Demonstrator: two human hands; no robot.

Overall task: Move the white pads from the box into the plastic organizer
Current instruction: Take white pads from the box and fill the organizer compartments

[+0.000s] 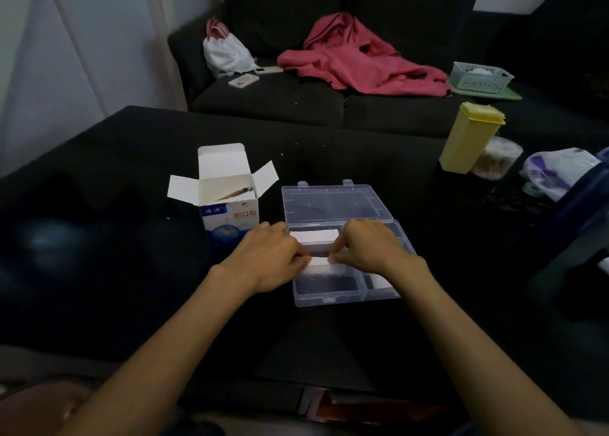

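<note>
White pad (319,261) is pinched at both ends — left hand (271,258) and right hand (369,247), each grip clamped on it — over the clear plastic organizer (342,298), lid open. More pads (314,236) are seen in its far compartment. Opened plaster box (227,218) stands just left on the black bench (115,158).

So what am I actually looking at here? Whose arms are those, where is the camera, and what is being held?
No robot here: a person wears a camera on the head, looking forward and down, so the arms are their own. On a dark table stands an open cardboard box beside a clear plastic organizer with its lid folded back. The left hand and right hand each pinch one end of a white pad over the organizer; another white pad already lies in a farther compartment. To the right stands a yellow container. Behind is a dark sofa with a pink garment.
</note>
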